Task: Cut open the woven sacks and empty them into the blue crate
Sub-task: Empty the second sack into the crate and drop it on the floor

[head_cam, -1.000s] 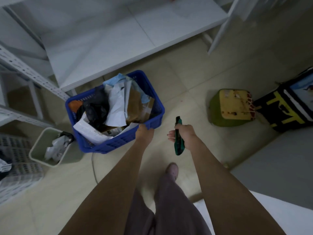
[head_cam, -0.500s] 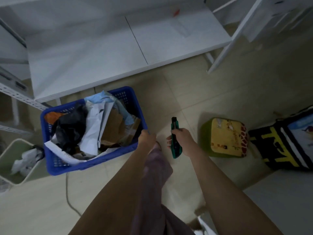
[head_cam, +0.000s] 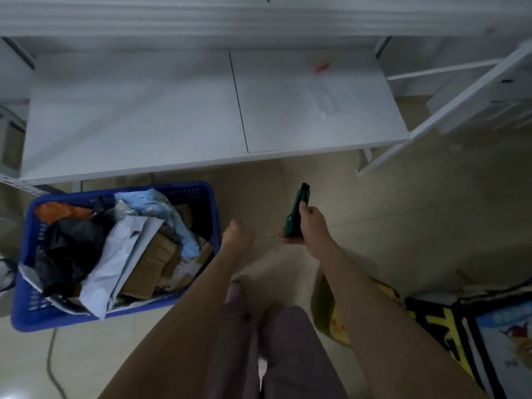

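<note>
Right hand (head_cam: pixel 312 228) grips green plastic utility knife (head_cam: pixel 295 216); left hand (head_cam: pixel 238 235) fingers unreadable. Risk: heaped blue plastic crate (head_cam: pixel 57 319) overflows.

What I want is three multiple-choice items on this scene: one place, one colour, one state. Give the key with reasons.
1. Where is the blue crate?
A) on a table
B) on the floor
C) on a chair

2. What colour is the utility knife?
A) green
B) red
C) yellow

3. What is the right hand doing?
A) hanging empty
B) pressing a wall
C) gripping the utility knife

Key:
1 B, it stands on the tiles.
2 A, its handle is green.
3 C, the fingers wrap its handle.
</note>
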`<state>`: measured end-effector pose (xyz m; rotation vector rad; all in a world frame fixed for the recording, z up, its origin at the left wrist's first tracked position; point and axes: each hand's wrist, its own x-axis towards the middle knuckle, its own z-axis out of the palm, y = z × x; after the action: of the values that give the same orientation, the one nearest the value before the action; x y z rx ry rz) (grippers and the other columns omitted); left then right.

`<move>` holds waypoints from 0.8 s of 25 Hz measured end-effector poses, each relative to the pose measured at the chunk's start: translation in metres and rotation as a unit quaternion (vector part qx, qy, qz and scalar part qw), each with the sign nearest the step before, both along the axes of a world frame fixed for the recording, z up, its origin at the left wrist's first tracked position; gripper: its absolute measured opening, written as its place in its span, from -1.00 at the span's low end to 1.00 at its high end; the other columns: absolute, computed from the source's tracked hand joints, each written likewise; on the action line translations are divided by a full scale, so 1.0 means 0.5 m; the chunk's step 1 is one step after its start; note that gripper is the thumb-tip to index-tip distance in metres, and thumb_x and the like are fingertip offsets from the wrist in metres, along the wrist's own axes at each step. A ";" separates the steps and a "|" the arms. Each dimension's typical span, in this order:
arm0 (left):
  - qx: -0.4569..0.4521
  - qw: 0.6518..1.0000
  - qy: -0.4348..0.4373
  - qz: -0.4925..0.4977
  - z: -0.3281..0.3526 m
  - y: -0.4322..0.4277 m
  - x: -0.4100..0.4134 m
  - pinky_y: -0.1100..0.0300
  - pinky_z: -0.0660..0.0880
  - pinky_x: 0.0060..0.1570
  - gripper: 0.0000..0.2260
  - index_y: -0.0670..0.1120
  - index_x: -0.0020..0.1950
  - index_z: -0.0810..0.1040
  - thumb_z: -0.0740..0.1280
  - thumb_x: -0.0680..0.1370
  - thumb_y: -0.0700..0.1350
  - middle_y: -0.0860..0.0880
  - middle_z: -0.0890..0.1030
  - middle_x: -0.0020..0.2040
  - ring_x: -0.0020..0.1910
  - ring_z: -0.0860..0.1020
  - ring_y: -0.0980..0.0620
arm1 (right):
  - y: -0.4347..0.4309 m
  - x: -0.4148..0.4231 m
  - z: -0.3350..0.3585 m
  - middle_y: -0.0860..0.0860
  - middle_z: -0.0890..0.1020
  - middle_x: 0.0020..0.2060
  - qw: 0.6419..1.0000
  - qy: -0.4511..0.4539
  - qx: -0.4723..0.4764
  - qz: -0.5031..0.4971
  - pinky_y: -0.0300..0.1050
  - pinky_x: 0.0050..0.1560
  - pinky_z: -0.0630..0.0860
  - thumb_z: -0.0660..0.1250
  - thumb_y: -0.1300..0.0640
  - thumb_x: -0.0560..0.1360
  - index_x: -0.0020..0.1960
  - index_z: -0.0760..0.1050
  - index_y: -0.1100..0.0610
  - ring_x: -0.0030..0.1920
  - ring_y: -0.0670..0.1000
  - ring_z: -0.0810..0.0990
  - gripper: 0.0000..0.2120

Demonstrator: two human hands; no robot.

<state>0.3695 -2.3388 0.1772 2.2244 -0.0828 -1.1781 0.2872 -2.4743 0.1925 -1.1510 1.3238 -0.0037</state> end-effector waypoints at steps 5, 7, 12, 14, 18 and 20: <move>0.008 0.998 -0.020 0.062 -0.010 -0.091 0.092 0.08 0.39 0.16 -0.57 -0.23 0.42 0.26 0.20 0.58 -0.14 -0.23 0.40 0.33 0.25 0.43 -0.20 | -0.175 0.124 -0.019 0.23 0.59 -0.02 0.985 0.049 -0.140 0.089 -0.22 -0.52 0.37 0.01 -0.07 0.65 0.07 0.39 0.23 -0.23 0.20 0.60 -0.62; 0.003 0.994 -0.024 0.106 -0.013 -0.128 0.113 0.09 0.38 0.16 -0.56 -0.22 0.42 0.25 0.21 0.58 -0.12 -0.21 0.40 0.33 0.25 0.43 -0.18 | -0.236 0.172 -0.034 0.21 0.56 -0.10 0.989 0.042 -0.102 0.101 -0.25 -0.55 0.35 0.04 0.01 0.65 0.02 0.42 0.23 -0.37 0.09 0.51 -0.69; -0.005 0.984 -0.035 0.174 -0.075 -0.197 0.139 0.12 0.35 0.18 -0.57 -0.21 0.43 0.24 0.20 0.59 -0.12 -0.17 0.39 0.36 0.29 0.39 -0.15 | -0.327 0.279 -0.119 0.19 0.56 -0.04 0.972 0.060 -0.162 0.157 -0.12 -0.32 0.43 0.06 0.08 0.62 0.15 0.49 0.29 -0.23 0.11 0.50 -0.65; 0.002 0.985 -0.034 0.168 -0.106 -0.213 0.142 0.13 0.33 0.18 -0.57 -0.20 0.43 0.23 0.19 0.59 -0.13 -0.17 0.40 0.35 0.30 0.38 -0.14 | -0.339 0.307 -0.168 0.15 0.52 -0.02 0.964 0.061 -0.172 0.191 -0.14 -0.39 0.41 0.03 0.08 0.64 0.21 0.43 0.25 -0.26 0.11 0.49 -0.67; 0.015 0.986 -0.040 0.161 -0.188 -0.226 0.174 0.12 0.32 0.20 -0.58 -0.19 0.43 0.25 0.20 0.59 -0.14 -0.15 0.41 0.35 0.30 0.38 -0.13 | -0.362 0.381 -0.269 0.14 0.53 0.06 0.951 0.061 -0.201 0.226 -0.06 -0.38 0.49 -0.02 0.02 0.66 0.25 0.37 0.18 -0.11 0.17 0.55 -0.67; 0.018 0.986 -0.046 0.160 -0.234 -0.222 0.183 0.12 0.32 0.21 -0.58 -0.18 0.43 0.25 0.19 0.59 -0.13 -0.13 0.41 0.35 0.31 0.38 -0.12 | -0.383 0.424 -0.317 0.15 0.51 0.02 0.957 0.069 -0.191 0.208 -0.17 -0.54 0.44 -0.01 0.00 0.66 0.26 0.37 0.20 -0.17 0.15 0.56 -0.65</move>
<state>0.4612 -2.4498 0.0604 2.2201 0.2516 -0.9072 0.4994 -2.6658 0.0340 -1.7727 1.2074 0.1348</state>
